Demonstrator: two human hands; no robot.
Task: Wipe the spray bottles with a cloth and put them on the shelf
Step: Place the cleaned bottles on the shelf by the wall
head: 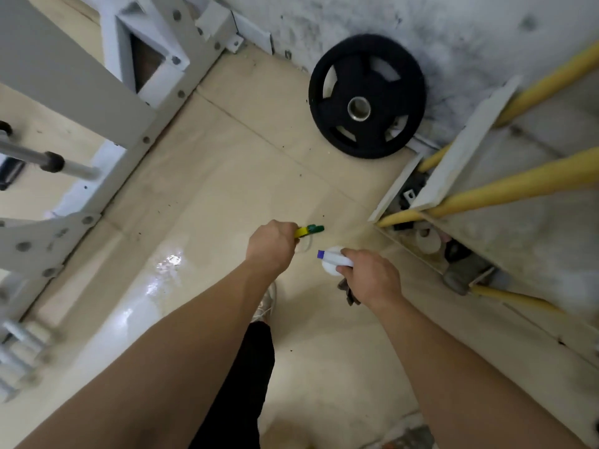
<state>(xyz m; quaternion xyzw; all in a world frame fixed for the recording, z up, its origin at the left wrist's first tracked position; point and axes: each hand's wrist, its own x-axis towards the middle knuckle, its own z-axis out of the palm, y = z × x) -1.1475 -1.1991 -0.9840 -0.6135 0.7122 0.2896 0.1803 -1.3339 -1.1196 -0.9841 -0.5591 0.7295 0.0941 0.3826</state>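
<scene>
left hand (267, 246) grips green-yellow spray bottle (309, 230), centre | right hand (372, 280) grips white spray bottle (335, 260) plus dark cloth (348, 291) | shelf (518, 241) at 3 o'clock | risk: crowded right grip may let cloth or bottle slip

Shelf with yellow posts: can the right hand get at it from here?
Likely yes: the shelf stands close beside the right hand with nothing between, though that hand holds the white bottle and a cloth.

Weight plate (366, 95) against wall (356, 14) at far edge of floor (227, 176), shelf (466, 150) along right edge, rack frame (97, 76) along left, left spray bottle (309, 230) beside right spray bottle (335, 259)
</scene>
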